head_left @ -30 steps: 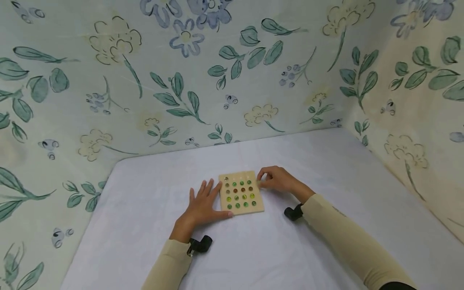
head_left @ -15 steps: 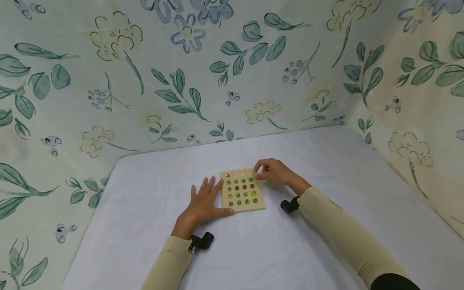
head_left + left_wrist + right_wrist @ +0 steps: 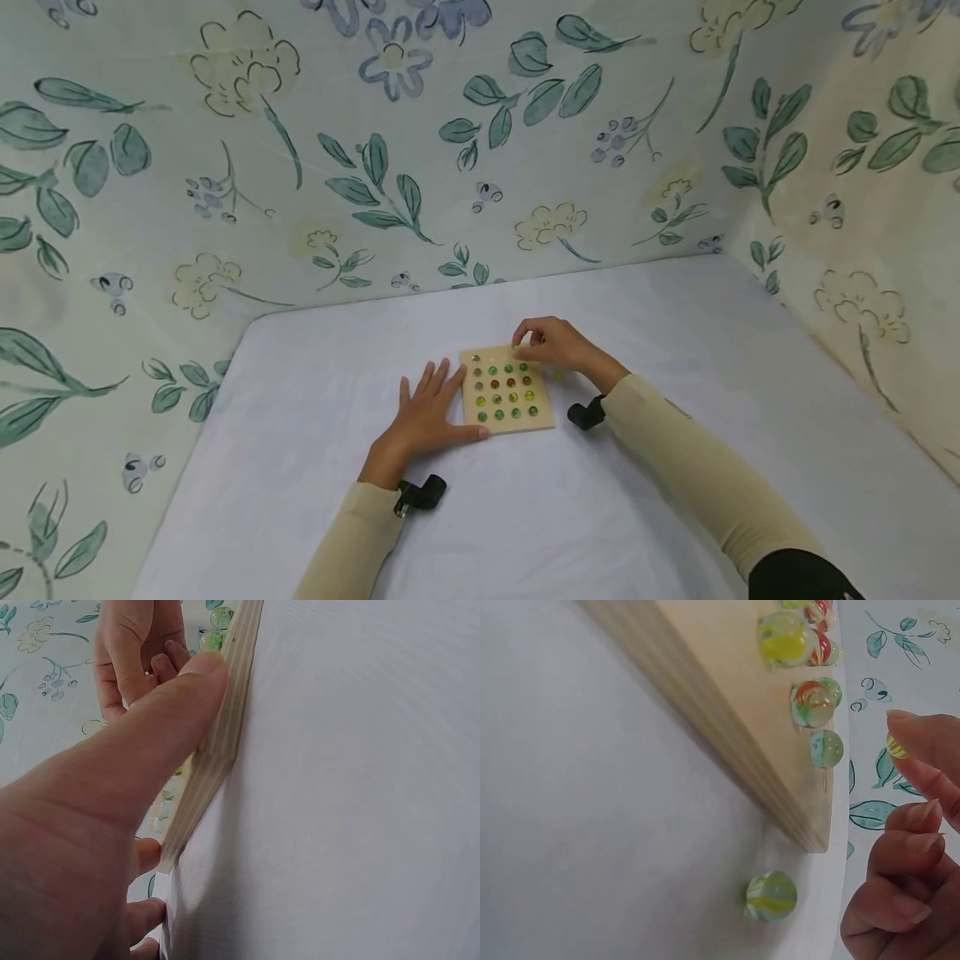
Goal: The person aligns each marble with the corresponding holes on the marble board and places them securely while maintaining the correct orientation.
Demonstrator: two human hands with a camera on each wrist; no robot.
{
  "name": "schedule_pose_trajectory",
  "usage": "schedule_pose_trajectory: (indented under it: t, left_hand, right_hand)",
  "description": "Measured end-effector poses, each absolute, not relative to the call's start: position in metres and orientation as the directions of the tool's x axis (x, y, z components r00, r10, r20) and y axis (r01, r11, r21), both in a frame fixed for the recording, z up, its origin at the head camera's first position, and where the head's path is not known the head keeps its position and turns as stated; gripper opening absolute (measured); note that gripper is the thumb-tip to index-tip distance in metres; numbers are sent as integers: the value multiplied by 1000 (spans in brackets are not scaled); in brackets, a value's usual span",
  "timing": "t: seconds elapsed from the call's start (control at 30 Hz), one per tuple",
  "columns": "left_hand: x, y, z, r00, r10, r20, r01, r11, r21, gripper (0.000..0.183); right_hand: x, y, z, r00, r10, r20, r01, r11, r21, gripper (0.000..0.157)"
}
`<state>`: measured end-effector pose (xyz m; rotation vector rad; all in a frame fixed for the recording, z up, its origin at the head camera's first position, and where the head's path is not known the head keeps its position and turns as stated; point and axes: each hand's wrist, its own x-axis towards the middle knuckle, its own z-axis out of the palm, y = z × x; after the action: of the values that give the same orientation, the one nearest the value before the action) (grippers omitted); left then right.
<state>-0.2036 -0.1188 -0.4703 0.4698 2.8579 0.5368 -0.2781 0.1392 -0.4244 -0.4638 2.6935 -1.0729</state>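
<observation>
A square wooden board [image 3: 517, 426] lies flat on the white cloth, with glass marbles in rows across its top. My left hand [image 3: 422, 422] rests at its left side, fingers spread and straight; the thumb [image 3: 202, 671] lies against the near edge in the left wrist view. Over the far right corner is my right hand [image 3: 557, 343]. Its thumb and index finger pinch a yellow-streaked marble [image 3: 897, 746], while the other fingers curl in, as the right wrist view shows. That hand hides part of the board's back row.
One loose marble [image 3: 771, 897], clear with yellow-green swirls, sits on the cloth just right of the board. A flower-patterned curtain [image 3: 405, 167] rises behind the table [image 3: 337, 358] and along its right side.
My right hand has moved left from beside the board to above its far right corner, uncovering the loose marble. My left hand keeps its place on the board.
</observation>
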Motion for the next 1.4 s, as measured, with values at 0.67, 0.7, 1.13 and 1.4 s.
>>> schedule_pose_trajectory:
  t: [0.67, 0.7, 1.13, 1.4]
  left_hand:
    - [-204, -120, -465, -924, 363, -118, 292, 871, 395, 111]
    - [-204, -120, -465, -923, 366, -117, 294, 869, 397, 111]
    - [-204, -121, -469, -925, 357, -130, 284, 876, 391, 112]
    - [-206, -122, -469, -924, 363, -124, 293, 875, 385, 112]
  right_hand:
    - [-290, 118, -431, -907, -418, -51, -261, 654, -710, 10]
    - [-290, 117, -431, -906, -420, -51, -261, 651, -713, 9]
    - [-291, 104, -434, -902, -420, -102, -234, 671, -703, 10]
    - [-295, 102, -437, -902, -418, -110, -229, 678, -699, 9]
